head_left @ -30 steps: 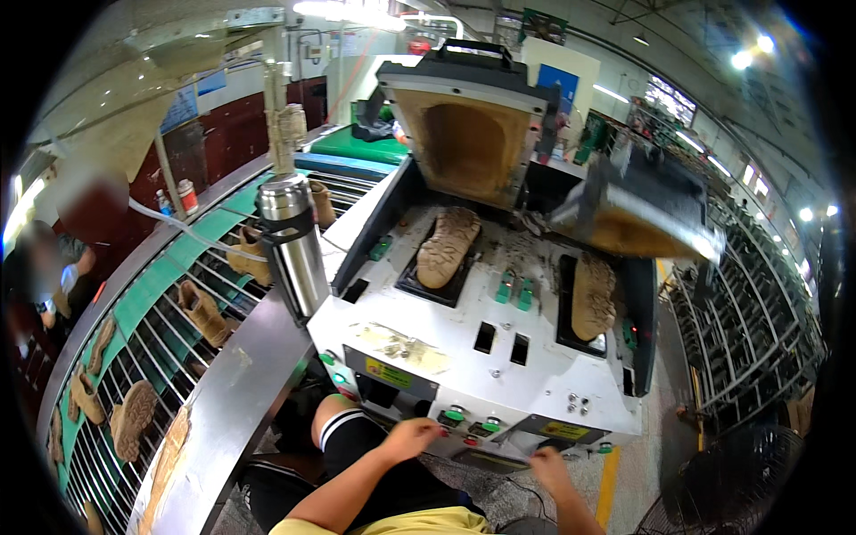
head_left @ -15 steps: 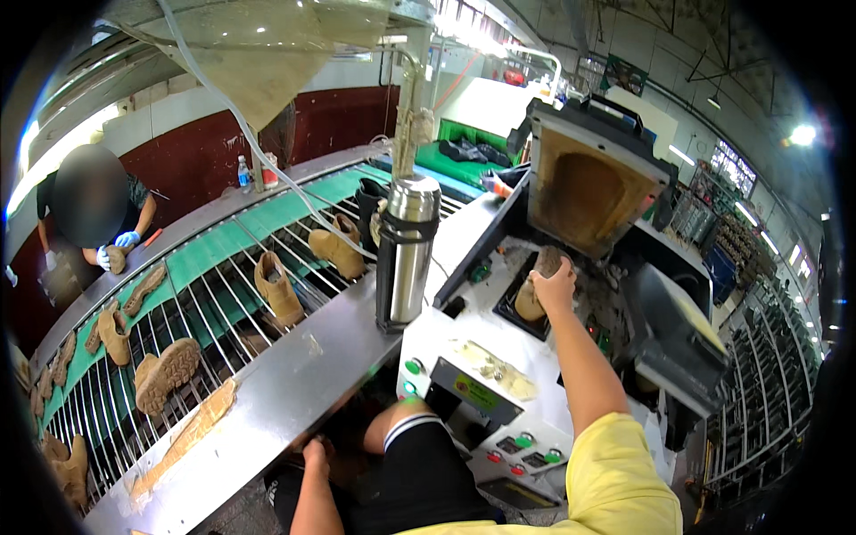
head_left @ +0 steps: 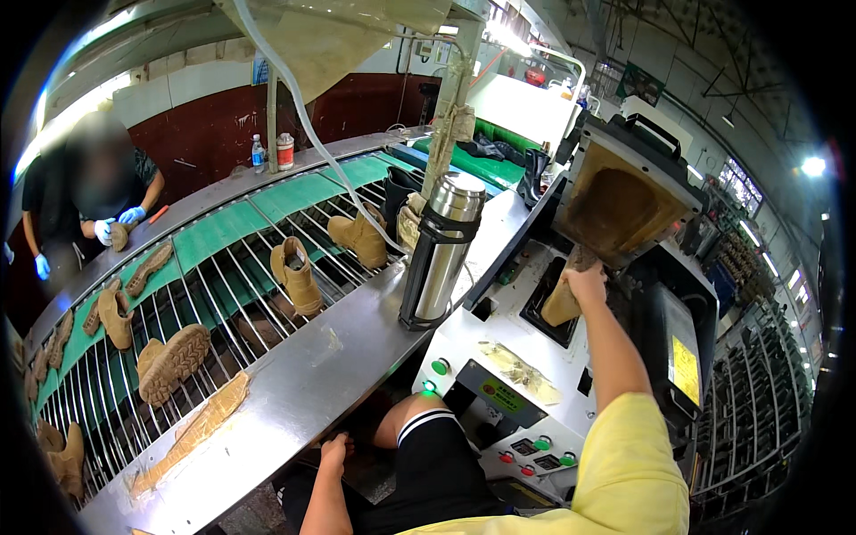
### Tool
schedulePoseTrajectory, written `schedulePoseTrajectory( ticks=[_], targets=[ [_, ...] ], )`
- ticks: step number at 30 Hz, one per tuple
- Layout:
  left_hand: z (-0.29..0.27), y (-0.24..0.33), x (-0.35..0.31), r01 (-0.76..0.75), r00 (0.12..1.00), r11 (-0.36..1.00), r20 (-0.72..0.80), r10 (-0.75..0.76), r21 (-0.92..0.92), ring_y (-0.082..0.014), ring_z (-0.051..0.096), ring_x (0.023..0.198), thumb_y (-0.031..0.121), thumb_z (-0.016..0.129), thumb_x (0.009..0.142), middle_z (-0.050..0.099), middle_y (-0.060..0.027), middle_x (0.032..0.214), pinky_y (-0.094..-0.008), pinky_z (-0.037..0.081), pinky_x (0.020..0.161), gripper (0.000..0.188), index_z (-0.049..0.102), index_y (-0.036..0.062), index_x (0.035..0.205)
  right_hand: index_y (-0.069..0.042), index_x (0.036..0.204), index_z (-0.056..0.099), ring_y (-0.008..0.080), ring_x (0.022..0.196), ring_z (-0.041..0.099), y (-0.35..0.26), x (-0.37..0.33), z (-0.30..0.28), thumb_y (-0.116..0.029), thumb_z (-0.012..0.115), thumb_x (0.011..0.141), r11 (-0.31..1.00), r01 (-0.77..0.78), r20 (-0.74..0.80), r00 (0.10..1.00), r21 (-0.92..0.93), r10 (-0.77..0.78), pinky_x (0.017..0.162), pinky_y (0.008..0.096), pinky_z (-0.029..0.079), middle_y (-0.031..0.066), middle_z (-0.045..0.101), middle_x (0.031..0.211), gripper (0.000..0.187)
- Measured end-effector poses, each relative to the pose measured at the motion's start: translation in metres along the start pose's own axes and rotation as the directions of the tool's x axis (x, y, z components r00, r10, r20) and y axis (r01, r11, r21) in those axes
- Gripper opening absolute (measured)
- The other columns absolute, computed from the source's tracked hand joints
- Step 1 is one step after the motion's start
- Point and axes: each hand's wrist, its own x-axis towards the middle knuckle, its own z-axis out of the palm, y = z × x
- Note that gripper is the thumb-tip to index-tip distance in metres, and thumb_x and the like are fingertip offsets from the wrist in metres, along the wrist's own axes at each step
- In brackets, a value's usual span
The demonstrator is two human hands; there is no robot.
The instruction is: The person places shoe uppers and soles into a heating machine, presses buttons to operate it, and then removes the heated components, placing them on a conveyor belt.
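My right hand (head_left: 587, 287) is closed round a tan boot (head_left: 563, 299), gripping it near its brown sole. The boot is tilted with its toe down, over the dark recess (head_left: 537, 290) in the white machine top (head_left: 499, 332). Above it stands the raised black machine lid (head_left: 629, 192) with a brown, hollowed pad inside. My left hand (head_left: 336, 448) is low beside my knee, by the metal table's edge, with fingers curled; what they hold, if anything, is hidden.
A steel flask (head_left: 443, 250) stands on the metal ledge (head_left: 330, 357). Beyond it, a rod conveyor (head_left: 241, 312) with green strips carries several tan boots (head_left: 296, 276) and soles. A co-worker (head_left: 98, 187) in blue gloves handles a sole at far left. A second black lid (head_left: 670, 352) stands at right.
My right hand has turned the boot, so more of its tan upper shows, toe toward the recess. My view has swung a little left. The left hand stays low by the table edge.
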Motion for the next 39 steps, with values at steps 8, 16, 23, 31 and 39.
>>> schedulePoseTrajectory(
  ticks=[8,16,23,31,39],
  targets=[
    [0.039,-0.002,-0.003,-0.189,0.948,0.979,0.274,0.161,0.080,-0.0163,0.060,0.077,0.009,0.059,0.085,0.062,-0.0065,0.084,-0.0307,0.051,0.068,0.017,0.059,0.0026,0.100,0.001,0.142,0.026,0.0305,0.127,0.037,0.131,-0.102,0.040,-0.007,0.066,0.064,0.621,0.258,-0.349,0.937,0.741,0.027,0.105,0.0348,0.030,0.0158,0.038,0.138,0.088],
    [0.124,0.049,-0.121,-0.433,0.515,0.883,0.754,0.408,-0.181,-0.0151,0.055,0.108,0.010,0.070,0.084,0.056,-0.0064,0.120,-0.0292,0.044,0.093,0.048,0.050,0.0034,0.127,-0.006,0.125,0.049,0.0263,0.120,0.048,0.121,-0.178,0.011,-0.021,0.053,0.068,-0.188,-0.208,0.160,0.957,0.960,-0.241,0.101,0.0411,0.038,0.0076,0.053,0.128,0.059],
    [0.092,0.122,-0.178,-0.220,0.462,0.710,0.569,0.680,-0.669,-0.0295,0.045,0.126,0.032,0.077,0.075,0.044,-0.0144,0.139,-0.0435,0.038,0.104,0.085,0.033,0.0005,0.140,0.000,0.133,0.045,0.0237,0.120,0.049,0.036,-0.296,-0.005,-0.025,0.070,0.077,0.377,-0.313,0.460,0.257,0.872,-0.850,0.101,0.0370,0.038,0.0094,0.055,0.127,0.066],
    [-0.051,0.145,-0.132,-0.323,0.804,0.292,-0.099,0.586,-0.900,-0.0313,0.044,0.126,0.051,0.058,0.082,0.045,-0.0098,0.140,-0.0482,0.035,0.107,0.076,0.035,0.0099,0.142,-0.001,0.101,0.065,0.0226,0.093,0.063,0.029,-0.319,0.046,-0.014,0.071,0.077,0.443,0.312,0.374,0.257,0.841,-0.891,0.085,0.0317,0.048,0.0124,0.066,0.100,0.028],
    [-0.108,0.285,0.023,-0.744,0.629,0.660,-0.444,0.638,-0.106,-0.0230,0.061,0.100,0.015,0.076,0.075,0.062,-0.0109,0.112,-0.0351,0.050,0.084,0.050,0.054,-0.0008,0.118,-0.007,0.074,0.066,0.0236,0.067,0.060,0.105,-0.373,0.148,-0.010,0.070,0.069,0.510,0.422,0.378,0.359,0.750,-0.853,0.061,0.0336,0.048,0.0052,0.062,0.069,0.007]
  ],
)
